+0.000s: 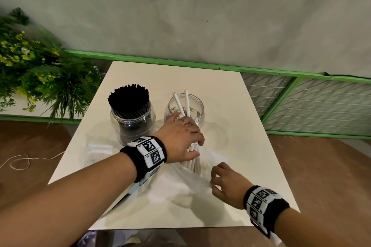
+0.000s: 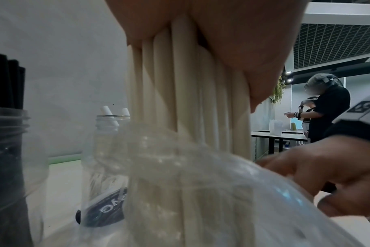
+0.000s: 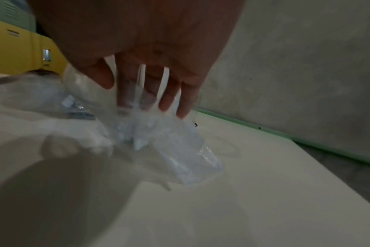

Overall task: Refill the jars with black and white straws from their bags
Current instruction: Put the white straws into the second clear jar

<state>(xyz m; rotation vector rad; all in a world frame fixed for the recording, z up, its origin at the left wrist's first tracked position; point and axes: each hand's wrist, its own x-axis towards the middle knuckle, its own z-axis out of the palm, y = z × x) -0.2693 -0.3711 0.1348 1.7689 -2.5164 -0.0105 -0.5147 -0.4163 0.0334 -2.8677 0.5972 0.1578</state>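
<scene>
The left hand (image 1: 180, 138) is wrapped around a bundle of white straws (image 1: 193, 156), whose lower ends are still inside a clear plastic bag (image 1: 180, 184) lying on the near half of the white table (image 1: 220, 90). The right hand (image 1: 226, 184) presses on the bag just right of the bundle, its fingers bent over the plastic; from the right wrist view the fingertips (image 3: 167, 102) sit against the film, but whether they pinch it cannot be told. Just beyond the left hand stands a clear jar (image 1: 185, 109) holding only two white straws, which lean out over its rim. Beside it to the left, close but apart, is a second jar (image 1: 132, 120) packed full of black straws (image 1: 128, 99). Another clear bag (image 1: 98, 150) lies flat near the table's left edge. The back of the table behind the jars and the strip along the right edge are bare. A green rail (image 1: 160, 60) runs along the grey wall behind the far edge, and leafy plants (image 1: 40, 70) stand off the left corner.
</scene>
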